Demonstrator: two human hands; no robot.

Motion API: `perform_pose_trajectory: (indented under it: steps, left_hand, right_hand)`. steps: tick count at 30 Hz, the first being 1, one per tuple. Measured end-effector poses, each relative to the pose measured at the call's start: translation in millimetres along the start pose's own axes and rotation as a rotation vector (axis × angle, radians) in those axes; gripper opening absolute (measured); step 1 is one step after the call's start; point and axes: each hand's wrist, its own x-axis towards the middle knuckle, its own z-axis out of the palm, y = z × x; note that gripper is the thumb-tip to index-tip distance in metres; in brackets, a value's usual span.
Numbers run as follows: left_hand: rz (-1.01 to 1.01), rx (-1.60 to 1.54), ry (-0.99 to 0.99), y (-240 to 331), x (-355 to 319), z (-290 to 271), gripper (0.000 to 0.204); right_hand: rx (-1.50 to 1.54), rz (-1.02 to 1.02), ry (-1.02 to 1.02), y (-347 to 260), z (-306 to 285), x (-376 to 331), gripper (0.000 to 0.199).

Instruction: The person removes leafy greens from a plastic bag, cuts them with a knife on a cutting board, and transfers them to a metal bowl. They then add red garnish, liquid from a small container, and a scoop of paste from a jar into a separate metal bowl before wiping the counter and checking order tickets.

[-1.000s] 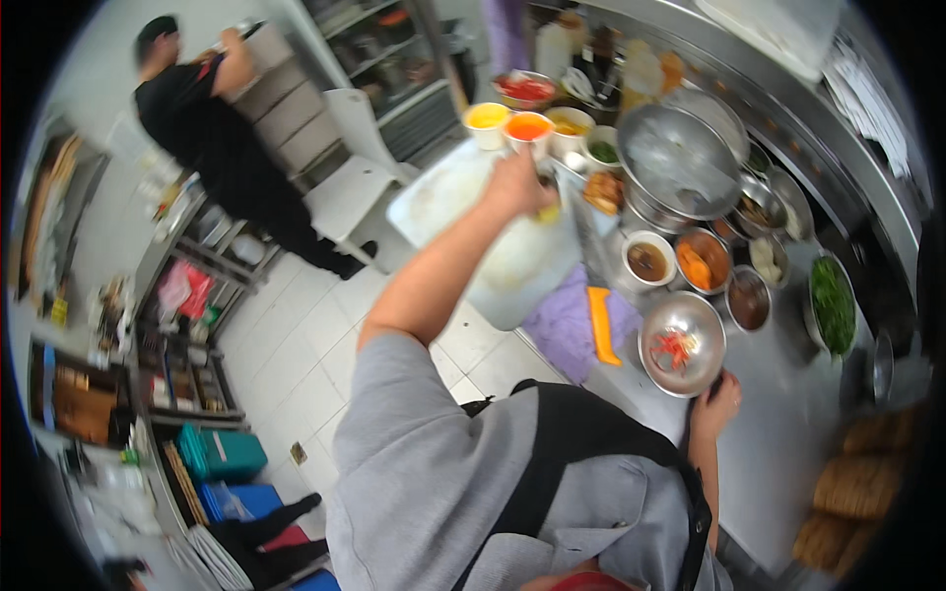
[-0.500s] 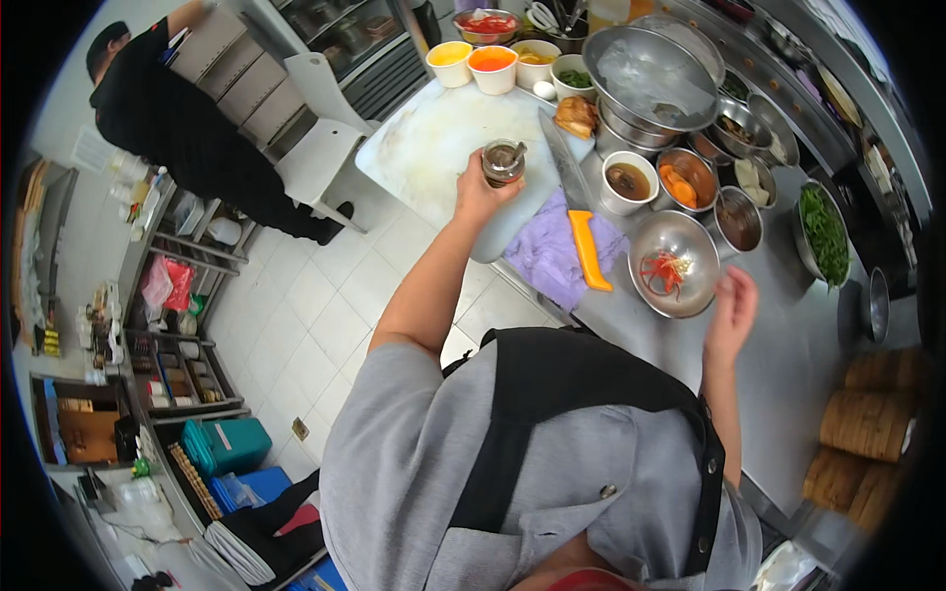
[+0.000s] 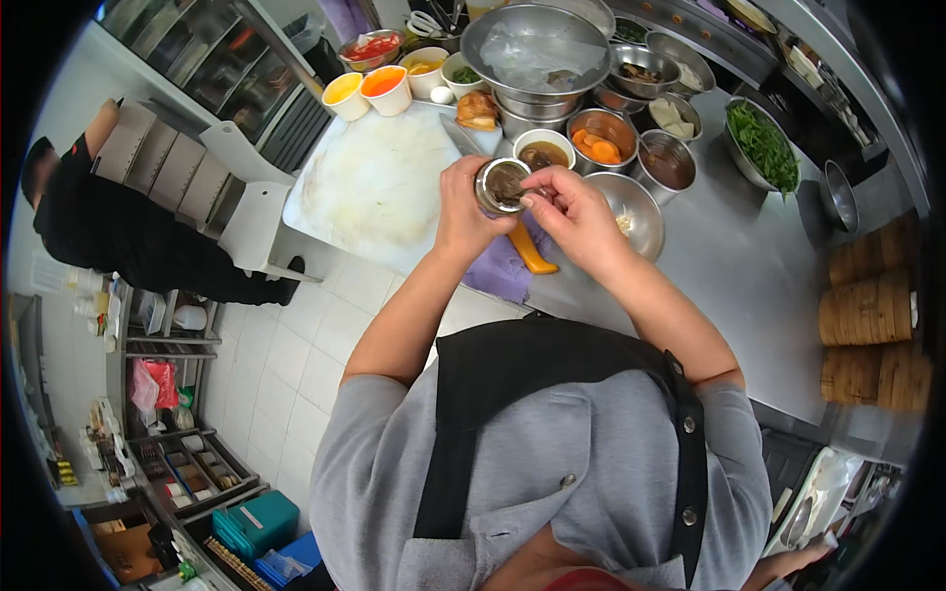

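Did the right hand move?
Yes, leftward: the right hand was by the right rim of the round silver metal bowl; now it's at the small glass jar, left of that bowl.

We grip a small jar (image 3: 501, 185) in the left hand (image 3: 465, 209), its open mouth facing the camera and dark contents visible inside. With the right hand (image 3: 576, 217), we pinch a thin utensil (image 3: 528, 192) at the jar's mouth; the fingers mostly hide it. Below the hands, a yellow handle (image 3: 532, 252) rests on a purple cloth (image 3: 498, 274) near the white cutting board (image 3: 370, 192). The right hand partly covers a steel bowl (image 3: 647, 219). Farther right, we see leafy greens (image 3: 764, 146) and stacked bamboo steamers (image 3: 865, 310).
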Motion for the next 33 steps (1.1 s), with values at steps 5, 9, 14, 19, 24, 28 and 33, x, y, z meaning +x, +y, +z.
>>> perform_pose_trajectory:
  steps: [5, 9, 14, 19, 24, 28, 33]
  left_hand:
    - [0.053, -0.178, -0.122, 12, -3, 14, 0.076]
    - [-0.125, -0.407, -0.147, 14, -8, 27, 0.075]
    - [-0.102, -0.389, -0.177, 22, -6, 31, 0.075]
    - [-0.02, -0.252, -0.258, 27, -1, 23, 0.077]
    - [0.055, -0.253, -0.292, 27, 0, 17, 0.078]
    - [0.073, -0.23, -0.325, 28, 1, 12, 0.079]
    - [-0.009, -0.298, -0.342, 30, -2, 10, 0.078]
  right_hand:
    - [-0.275, -0.187, -0.087, -12, -19, -1, 0.018]
    - [-0.341, -0.202, 0.004, -21, -32, -11, 0.016]
    - [-0.009, 0.057, -0.02, -33, -38, -21, 0.014]
    - [-0.49, -0.484, -0.058, -30, -52, -18, 0.015]
    - [-0.601, -0.582, -0.2, -34, -62, -26, 0.018]
    - [-0.682, -0.589, -0.24, -32, -62, -33, 0.021]
    - [-0.661, -0.719, -0.233, -31, -59, -35, 0.027]
